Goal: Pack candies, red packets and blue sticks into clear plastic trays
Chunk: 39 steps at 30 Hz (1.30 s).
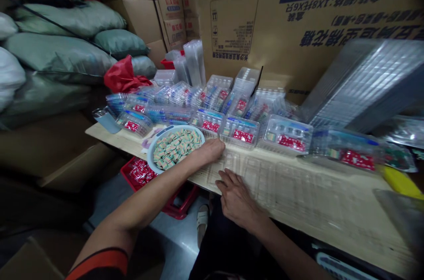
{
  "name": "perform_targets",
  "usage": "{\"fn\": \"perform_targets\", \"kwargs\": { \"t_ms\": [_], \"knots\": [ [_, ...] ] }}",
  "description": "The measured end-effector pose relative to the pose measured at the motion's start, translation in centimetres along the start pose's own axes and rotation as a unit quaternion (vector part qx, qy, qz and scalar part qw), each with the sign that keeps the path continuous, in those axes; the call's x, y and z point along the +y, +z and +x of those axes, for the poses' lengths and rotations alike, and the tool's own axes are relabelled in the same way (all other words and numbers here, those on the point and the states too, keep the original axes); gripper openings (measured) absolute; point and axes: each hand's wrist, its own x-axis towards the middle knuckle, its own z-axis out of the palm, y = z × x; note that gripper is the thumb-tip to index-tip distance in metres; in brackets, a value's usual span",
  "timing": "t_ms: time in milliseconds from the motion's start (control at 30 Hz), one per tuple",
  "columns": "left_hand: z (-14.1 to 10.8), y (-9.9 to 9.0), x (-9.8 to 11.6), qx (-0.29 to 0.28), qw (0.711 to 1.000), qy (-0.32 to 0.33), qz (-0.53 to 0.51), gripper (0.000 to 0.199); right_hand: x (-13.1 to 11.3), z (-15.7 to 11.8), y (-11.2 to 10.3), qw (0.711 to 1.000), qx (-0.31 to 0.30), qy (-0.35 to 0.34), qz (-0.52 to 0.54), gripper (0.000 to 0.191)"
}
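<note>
My left hand (212, 151) reaches over the back edge of a clear plastic tray (228, 163) lying on the table. Its fingers are curled together, and whatever they may hold is hidden. By the tray's front edge my right hand (236, 198) rests with fingers stretched out and slightly apart. Left of my left hand stands a pale blue bowl (149, 156) heaped with small pastel striped pieces (179, 147). Just behind the hands are filled clear trays (208, 122) holding red-and-white packets (243, 135) and blue strips.
More clear trays (288, 132) run along the wooden table (331, 191). Tall stacked plastic trays (361, 85) lean at the right. A red basin (127, 174) of red packets sits below the table's left edge. Cartons (245, 15) and sacks (56, 52) line the back.
</note>
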Motion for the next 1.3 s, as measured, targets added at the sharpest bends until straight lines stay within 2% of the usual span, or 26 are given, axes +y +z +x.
{"fn": "perform_targets", "kwargs": {
  "t_ms": [267, 400, 467, 567, 633, 733, 833, 900, 933, 1000, 1067, 1100, 1133, 1167, 1200, 1300],
  "knots": [
    [-0.2, 0.9, 0.6, 0.033, 0.999, 0.004, -0.005, 0.024, -0.4, 0.0, 0.7, 1.000, 0.005, 0.007, -0.022, 0.049],
    [-1.2, -0.4, 1.1, 0.034, 0.999, 0.008, -0.007, 0.025, -0.4, 0.9, 1.4, 0.998, 0.009, 0.038, -0.047, 0.055],
    [-2.4, -2.1, 0.8, 0.038, 0.999, -0.025, -0.022, 0.028, -0.1, 1.6, 1.6, 0.997, 0.016, 0.052, -0.060, 0.056],
    [-5.3, -4.5, -0.7, 0.056, 0.988, -0.143, -0.025, 0.032, 0.5, 2.7, 1.5, 0.996, 0.014, 0.059, -0.071, 0.057],
    [-7.4, -5.3, -2.1, 0.035, 0.976, -0.213, -0.019, 0.029, 0.8, 3.2, 1.3, 0.996, 0.012, 0.061, -0.071, 0.059],
    [-10.0, -4.6, -3.9, 0.012, 0.970, -0.242, -0.030, 0.028, 0.9, 3.6, 0.8, 0.995, 0.033, 0.056, -0.069, 0.060],
    [-11.3, -2.6, -5.4, 0.098, 0.961, -0.245, -0.077, 0.027, 0.6, 4.0, -0.2, 0.995, 0.076, 0.038, -0.059, 0.054],
    [-11.6, -1.3, -6.5, 0.173, 0.931, -0.264, -0.183, 0.023, 0.5, 4.8, -1.2, 0.993, 0.108, 0.026, -0.035, 0.049],
    [-11.7, -0.8, -7.0, 0.206, 0.901, -0.276, -0.265, 0.021, 0.4, 5.4, -1.7, 0.992, 0.124, 0.017, -0.012, 0.047],
    [-11.7, 0.0, -7.8, 0.262, 0.804, -0.288, -0.451, 0.021, 0.1, 7.3, -2.8, 0.988, 0.143, -0.014, 0.057, 0.045],
    [-11.7, 0.3, -8.1, 0.295, 0.693, -0.261, -0.603, 0.029, -0.5, 10.1, -3.5, 0.978, 0.143, -0.040, 0.144, 0.046],
    [-11.7, 0.4, -8.2, 0.303, 0.650, -0.242, -0.653, 0.035, -1.0, 11.6, -3.7, 0.972, 0.136, -0.038, 0.188, 0.046],
    [-11.7, 0.3, -8.1, 0.305, 0.621, -0.224, -0.686, 0.040, -1.5, 13.3, -3.7, 0.966, 0.127, -0.026, 0.226, 0.046],
    [-11.8, 0.3, -8.1, 0.304, 0.605, -0.210, -0.705, 0.043, -2.0, 14.9, -3.6, 0.960, 0.118, -0.008, 0.255, 0.045],
    [-11.9, 0.2, -8.0, 0.303, 0.602, -0.200, -0.711, 0.045, -2.6, 16.4, -3.3, 0.955, 0.108, 0.011, 0.276, 0.043],
    [-12.1, 0.2, -8.0, 0.322, 0.627, -0.193, -0.683, 0.044, -3.9, 19.8, -1.8, 0.947, 0.093, 0.042, 0.305, 0.026]
  ]
}}
